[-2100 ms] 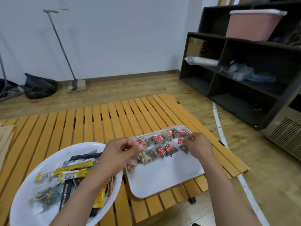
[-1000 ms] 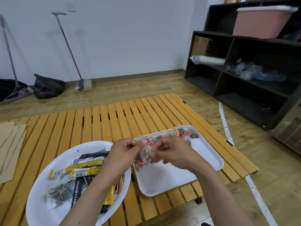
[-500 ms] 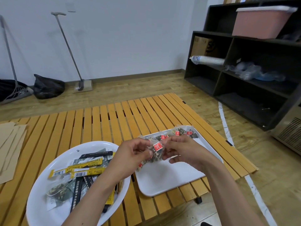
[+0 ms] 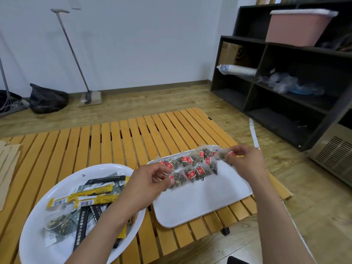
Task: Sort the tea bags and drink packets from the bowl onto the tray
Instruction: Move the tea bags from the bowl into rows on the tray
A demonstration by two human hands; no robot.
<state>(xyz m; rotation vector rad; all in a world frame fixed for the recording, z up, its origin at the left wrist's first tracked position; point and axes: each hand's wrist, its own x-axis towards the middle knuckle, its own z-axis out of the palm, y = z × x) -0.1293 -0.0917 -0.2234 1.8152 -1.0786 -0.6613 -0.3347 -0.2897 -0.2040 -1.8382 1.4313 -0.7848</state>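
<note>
White bowl (image 4: 34, 241): stick packets (image 4: 95, 199), one tea bag. White tray (image 4: 205, 204): tea bags (image 4: 191, 164) rowed left-near to right-far. Right hand (image 4: 245, 164) pinches tea bag (image 4: 222, 155); left hand (image 4: 146, 184) pinches another.

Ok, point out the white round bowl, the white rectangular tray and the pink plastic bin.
White round bowl (image 4: 47, 250): head view, bare inner wall near front rim.
White rectangular tray (image 4: 200, 202): head view, bare middle surface.
Pink plastic bin (image 4: 297, 27): head view, front wall.

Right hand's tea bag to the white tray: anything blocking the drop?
Nothing visible. The right hand pinches a clear red-tagged tea bag over the white rectangular tray's far right corner; rows of tea bags lie beside it.
</note>
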